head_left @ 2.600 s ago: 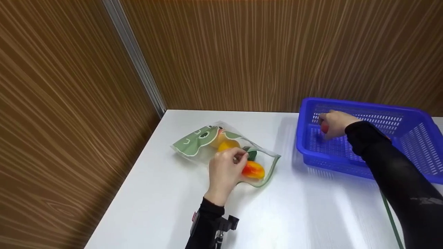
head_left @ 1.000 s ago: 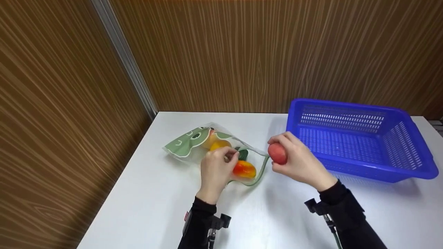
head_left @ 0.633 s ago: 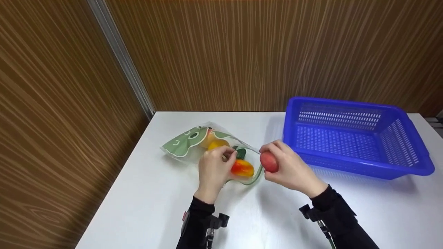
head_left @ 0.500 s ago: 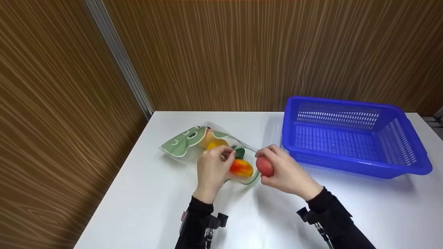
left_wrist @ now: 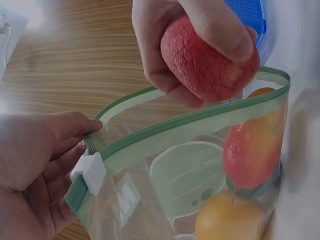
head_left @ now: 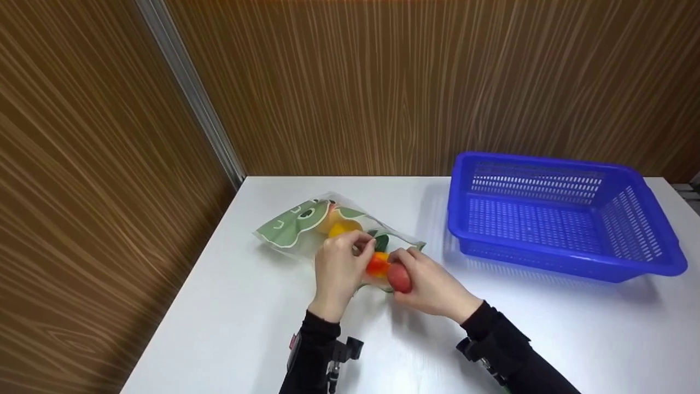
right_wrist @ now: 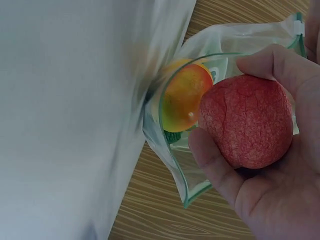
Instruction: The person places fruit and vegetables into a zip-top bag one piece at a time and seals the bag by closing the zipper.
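A clear zip bag (head_left: pixel 284 232) with a green cartoon print lies on the white table, its mouth spread toward the right. My left hand (head_left: pixel 340 271) pinches the bag's rim near the white zip slider (left_wrist: pixel 90 172). Fingers of my right hand (head_left: pixel 435 285) curl round a red, wrinkled, round fruit (right_wrist: pixel 247 122). That fruit is right at the mouth, overlapping the green-edged rim in the left wrist view. Inside the bag are a red-and-yellow mango-like fruit (left_wrist: pixel 252 150), a yellow fruit (left_wrist: pixel 227 215) and a dark green item (head_left: pixel 381 242), partly hidden.
A blue perforated plastic basket (head_left: pixel 547 249) stands at the back right of the table (head_left: pixel 219 328). Wood-patterned panels (head_left: pixel 350 82) rise behind and at the left.
My right hand has lifted the red fruit out of the blue basket and carried it left to the bag's mouth. My left hand has kept its pinch on the rim.
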Motion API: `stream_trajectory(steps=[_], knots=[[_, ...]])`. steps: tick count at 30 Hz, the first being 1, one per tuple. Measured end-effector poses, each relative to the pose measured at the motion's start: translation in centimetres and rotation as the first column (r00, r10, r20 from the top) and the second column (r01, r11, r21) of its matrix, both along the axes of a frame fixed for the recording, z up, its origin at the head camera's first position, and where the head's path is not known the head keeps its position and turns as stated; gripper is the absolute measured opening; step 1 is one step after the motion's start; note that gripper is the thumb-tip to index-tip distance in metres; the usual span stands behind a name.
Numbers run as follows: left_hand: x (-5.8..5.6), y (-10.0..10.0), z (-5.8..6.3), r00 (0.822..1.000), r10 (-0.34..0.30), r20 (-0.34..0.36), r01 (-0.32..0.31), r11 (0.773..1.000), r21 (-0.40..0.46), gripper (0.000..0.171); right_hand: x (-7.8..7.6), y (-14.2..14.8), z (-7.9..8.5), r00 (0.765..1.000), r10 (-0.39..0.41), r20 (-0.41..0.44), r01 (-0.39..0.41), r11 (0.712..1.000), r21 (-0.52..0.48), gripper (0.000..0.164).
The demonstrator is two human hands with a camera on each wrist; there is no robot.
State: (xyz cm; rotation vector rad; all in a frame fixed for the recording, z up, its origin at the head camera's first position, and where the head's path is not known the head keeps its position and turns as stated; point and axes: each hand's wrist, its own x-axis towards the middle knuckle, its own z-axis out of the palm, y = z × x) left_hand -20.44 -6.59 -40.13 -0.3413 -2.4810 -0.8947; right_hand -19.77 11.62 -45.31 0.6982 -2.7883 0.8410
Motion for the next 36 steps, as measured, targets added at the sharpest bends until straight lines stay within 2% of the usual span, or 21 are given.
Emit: stream_trajectory(steps=[10, 17, 23, 32, 36], knots=[[0.1, 0.2, 0.0, 1.000, -0.007, -0.005, 0.007, 1.000, -0.011, 0.010, -1.4, -1.2, -1.2, 0.999, -0.047, 0.017, 0.047, 0.999, -0.022, 0.052], [0.3, 0.3, -0.1, 0.998, -0.007, -0.057, 0.005, 0.999, -0.037, 0.010, -2.8, -2.7, -1.8, 0.999, -0.012, -0.038, 0.011, 1.000, -0.018, 0.055], [0.3, 0.4, -0.1, 0.997, -0.010, -0.074, 0.008, 0.999, -0.034, 0.009, -3.6, -3.6, -1.9, 0.997, -0.018, -0.073, 0.020, 1.000, 0.019, 0.050], [0.4, 0.3, -0.2, 0.997, -0.003, -0.076, 0.001, 1.000, -0.022, 0.009, -4.3, -4.3, -2.5, 0.997, 0.004, -0.073, -0.002, 0.999, 0.037, 0.062], [0.4, 0.2, -0.2, 0.997, 0.003, -0.073, -0.005, 1.000, -0.021, 0.009, -4.5, -4.2, -2.9, 0.998, 0.025, -0.065, -0.019, 0.996, 0.085, 0.063]])
